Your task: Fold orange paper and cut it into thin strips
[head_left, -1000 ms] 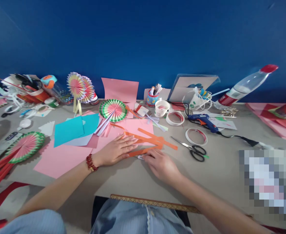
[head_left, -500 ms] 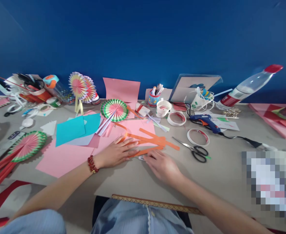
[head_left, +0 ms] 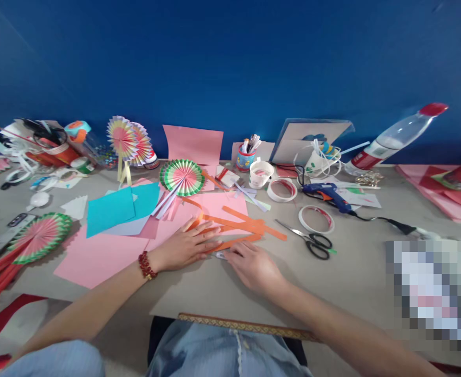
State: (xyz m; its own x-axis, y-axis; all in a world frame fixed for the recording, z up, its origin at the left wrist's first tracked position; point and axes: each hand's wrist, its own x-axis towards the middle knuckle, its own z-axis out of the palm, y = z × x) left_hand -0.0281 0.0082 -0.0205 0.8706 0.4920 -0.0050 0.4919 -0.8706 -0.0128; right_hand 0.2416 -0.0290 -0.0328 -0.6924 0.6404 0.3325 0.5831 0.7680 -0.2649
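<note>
Several orange paper strips (head_left: 249, 225) lie crossed and fanned out on the table. My left hand (head_left: 187, 242) rests flat over their left ends, fingers stretched out, pressing them down. At the lower strip, my right hand (head_left: 256, 267) is closed, its fingers pinched on a small whitish tool (head_left: 220, 255). Only the tool's left tip shows, close to my left fingertips; its kind is hidden by the hand. Pink paper (head_left: 230, 203) lies beneath part of the strips. Black-handled scissors (head_left: 311, 242) lie with blades apart, right of the strips.
A pleated paper fan (head_left: 182, 178) and blue sheets (head_left: 112, 212) lie beyond my left hand. Tape rolls (head_left: 316, 220), a white paper cup (head_left: 260, 174), a blue glue gun (head_left: 330, 195) with its cord and a tilted bottle (head_left: 395, 139) stand or lie to the right.
My right hand has slid slightly left with the whitish tool, closer to my left fingertips. My left hand stays flat on the strips. The whole view has shifted a little.
</note>
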